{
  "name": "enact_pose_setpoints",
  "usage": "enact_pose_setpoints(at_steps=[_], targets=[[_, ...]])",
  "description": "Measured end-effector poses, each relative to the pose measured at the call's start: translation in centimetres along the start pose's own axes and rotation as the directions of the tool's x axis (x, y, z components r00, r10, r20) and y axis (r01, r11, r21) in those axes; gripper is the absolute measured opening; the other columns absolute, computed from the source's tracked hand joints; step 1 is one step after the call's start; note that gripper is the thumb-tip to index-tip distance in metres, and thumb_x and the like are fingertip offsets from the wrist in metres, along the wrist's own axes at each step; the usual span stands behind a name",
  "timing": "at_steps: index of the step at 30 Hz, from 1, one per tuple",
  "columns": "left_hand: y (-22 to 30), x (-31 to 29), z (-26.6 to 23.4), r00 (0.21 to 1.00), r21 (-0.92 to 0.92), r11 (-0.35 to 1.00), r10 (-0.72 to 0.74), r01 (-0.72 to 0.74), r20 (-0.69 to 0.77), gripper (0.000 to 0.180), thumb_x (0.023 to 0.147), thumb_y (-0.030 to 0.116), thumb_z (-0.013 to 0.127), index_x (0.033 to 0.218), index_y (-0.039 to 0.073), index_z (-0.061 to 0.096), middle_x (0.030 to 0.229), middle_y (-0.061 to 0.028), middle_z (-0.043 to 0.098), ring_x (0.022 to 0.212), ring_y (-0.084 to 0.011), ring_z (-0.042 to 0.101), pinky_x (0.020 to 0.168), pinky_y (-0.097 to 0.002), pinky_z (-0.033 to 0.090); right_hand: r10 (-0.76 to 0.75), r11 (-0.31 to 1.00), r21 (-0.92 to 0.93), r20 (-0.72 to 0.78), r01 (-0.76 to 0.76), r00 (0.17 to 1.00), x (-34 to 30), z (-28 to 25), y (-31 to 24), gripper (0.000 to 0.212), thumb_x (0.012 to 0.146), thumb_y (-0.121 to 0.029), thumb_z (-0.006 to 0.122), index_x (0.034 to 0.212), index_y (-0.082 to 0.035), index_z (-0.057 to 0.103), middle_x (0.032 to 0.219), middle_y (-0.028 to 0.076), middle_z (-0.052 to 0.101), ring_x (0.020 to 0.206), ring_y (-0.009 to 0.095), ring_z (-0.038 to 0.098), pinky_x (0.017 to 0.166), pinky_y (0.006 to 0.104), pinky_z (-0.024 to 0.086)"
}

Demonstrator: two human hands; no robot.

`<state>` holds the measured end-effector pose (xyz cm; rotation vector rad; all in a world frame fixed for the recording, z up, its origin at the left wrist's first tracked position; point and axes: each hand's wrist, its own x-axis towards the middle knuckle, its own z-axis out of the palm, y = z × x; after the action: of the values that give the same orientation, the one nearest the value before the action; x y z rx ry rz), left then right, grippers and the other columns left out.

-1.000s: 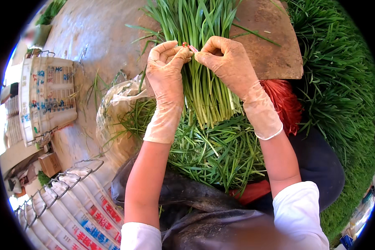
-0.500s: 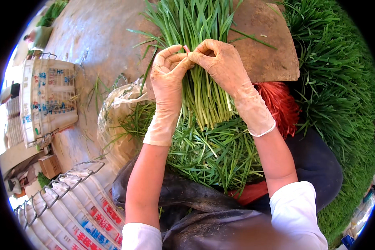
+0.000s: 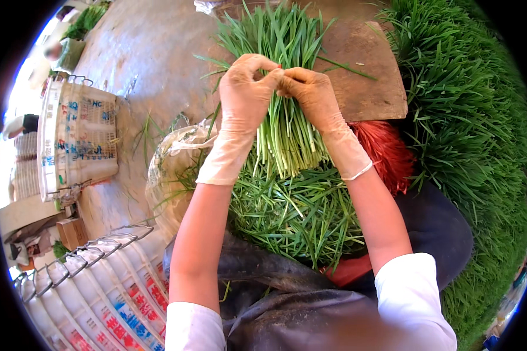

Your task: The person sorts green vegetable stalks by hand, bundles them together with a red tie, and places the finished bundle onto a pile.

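A bunch of garlic chives [image 3: 290, 137] lies before me, pale cut stems toward me and green leaves pointing away. Both my hands wear thin, stained, whitish gloves and meet over the middle of the bunch. My left hand [image 3: 244, 88] is closed in a pinch, its thumb and forefinger at a thin red tie [image 3: 279, 66], of which only a speck shows. Fingertip to fingertip with it, my right hand [image 3: 315, 96] pinches at the same spot. How the tie runs round the stems is hidden by the fingers.
A worn brown board [image 3: 369, 88] extends under the bunch. Beside it hang red strips [image 3: 383, 155]. Loose green trimmings [image 3: 298, 213] cover my lap area, near a translucent bag [image 3: 168, 158]. Chives are heaped [image 3: 462, 117] along the right. White crates [image 3: 85, 137] stand left, more [image 3: 108, 298] lower left.
My left hand has rolled over so its back faces up, and its fingers have curled in. The right hand has dropped slightly nearer to me. The whole view has shifted a little.
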<state>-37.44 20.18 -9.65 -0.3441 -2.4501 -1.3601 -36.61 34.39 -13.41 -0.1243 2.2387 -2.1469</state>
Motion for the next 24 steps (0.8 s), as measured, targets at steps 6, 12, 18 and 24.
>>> enact_pose_setpoints(at_steps=[6, 12, 18, 24], targets=[[-2.0, -1.5, 1.8, 1.000, 0.163, 0.987, -0.014, 0.014, 0.002, 0.069, 0.072, 0.033, 0.080, 0.121, -0.004, 0.049, 0.123, -0.0241, 0.053, 0.117, -0.0336, 0.050, 0.099, -0.0408, 0.041, 0.097, 0.718, 0.695, -0.152, 0.037, 0.984, -0.8, -2.6, 0.5, 0.022, 0.091, -0.021, 0.061, 0.094, 0.000, 0.066, 0.080, 0.003, 0.063, 0.072, 0.010, 0.055, 0.068, 0.0237, 0.045], [-7.5, -6.3, 8.0, 0.922, 0.060, 0.928, -0.372, 0.368, 0.108, 0.123, 0.065, 0.038, 0.086, 0.149, -0.003, 0.007, 0.138, -0.0310, 0.038, 0.130, -0.0405, 0.039, 0.107, -0.0438, 0.035, -0.044, 0.972, 0.196, -0.386, 0.129, 0.921, -1.3, -2.7, 3.2, 0.013, 0.087, -0.015, 0.065, 0.082, -0.003, 0.066, 0.080, 0.003, 0.065, 0.071, 0.012, 0.058, 0.068, 0.0231, 0.046], [-9.7, -5.2, 7.3, 0.892, -0.104, 0.889, -0.430, 0.445, 0.142, 0.122, 0.066, 0.036, 0.086, 0.150, -0.001, 0.006, 0.140, -0.0270, 0.040, 0.130, -0.0364, 0.040, 0.112, -0.0409, 0.030, 0.240, 0.970, 0.097, -0.507, -0.222, 0.828, -0.3, -8.0, 4.9, 0.017, 0.083, -0.020, 0.068, 0.077, -0.004, 0.069, 0.080, 0.005, 0.065, 0.078, 0.015, 0.061, 0.071, 0.0269, 0.047], [-7.0, -0.7, 3.7, 0.560, -0.433, 0.357, -0.471, 0.828, 0.682, 0.048, 0.080, 0.038, 0.076, 0.111, 0.005, 0.061, 0.097, -0.0063, 0.067, 0.075, -0.0169, 0.066, 0.064, -0.0342, 0.057, 0.378, 0.808, 0.424, 0.161, -0.410, 0.912, 2.3, -6.7, 3.8, 0.016, 0.094, -0.022, 0.056, 0.097, -0.007, 0.057, 0.092, 0.002, 0.059, 0.086, 0.013, 0.055, 0.073, 0.0253, 0.045]])
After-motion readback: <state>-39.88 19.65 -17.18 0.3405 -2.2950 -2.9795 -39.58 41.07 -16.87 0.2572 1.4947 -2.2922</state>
